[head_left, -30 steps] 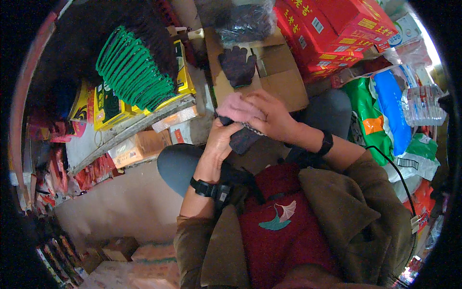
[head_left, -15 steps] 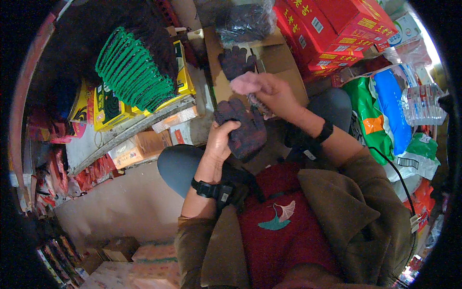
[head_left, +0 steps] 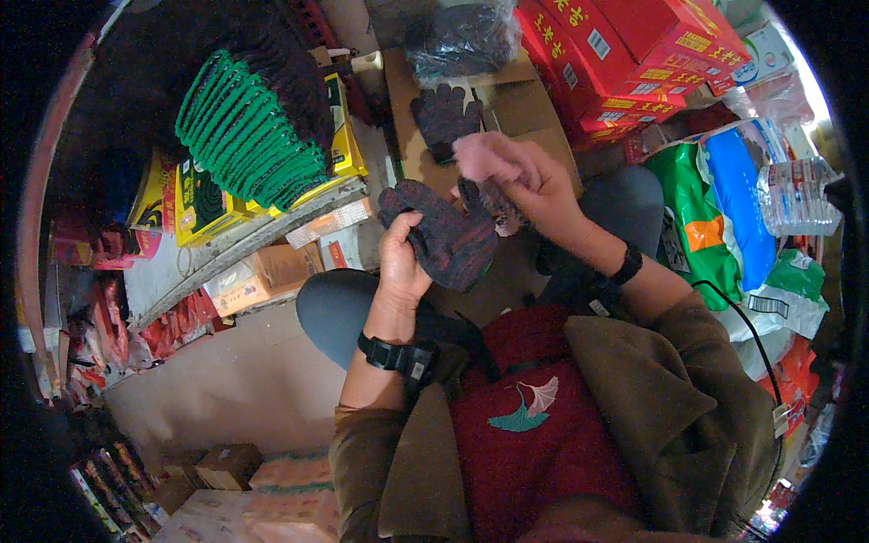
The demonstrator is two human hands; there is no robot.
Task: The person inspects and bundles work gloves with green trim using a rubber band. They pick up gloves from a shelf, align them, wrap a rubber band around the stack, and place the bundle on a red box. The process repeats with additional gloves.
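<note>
My left hand [head_left: 404,264] grips a dark knitted work glove [head_left: 453,242] in front of my lap, thumb on top and the other fingers mostly hidden under it. My right hand [head_left: 549,192] is closed on a pink cloth [head_left: 489,156], just above the glove's far right side; a patterned part of the cloth hangs below. Beyond them, another dark glove [head_left: 444,119] lies with fingers spread on a cardboard box [head_left: 536,101]. To the left, a stack of dark gloves with green cuffs [head_left: 246,136] rests on yellow boxes [head_left: 205,204].
A shelf edge [head_left: 258,226] runs along my left, with a tan box [head_left: 266,276] under it. Red cartons [head_left: 608,47] are piled at the far right. Nearer stand a green bag [head_left: 685,195], a blue bag [head_left: 735,204] and wrapped clear bottles [head_left: 797,197]. A plastic-wrapped dark bundle [head_left: 460,43] lies at the back.
The glove in my left hand has tilted and shifted slightly left, its fingers folding over. My right hand with the pink cloth has moved a little right and nearer.
</note>
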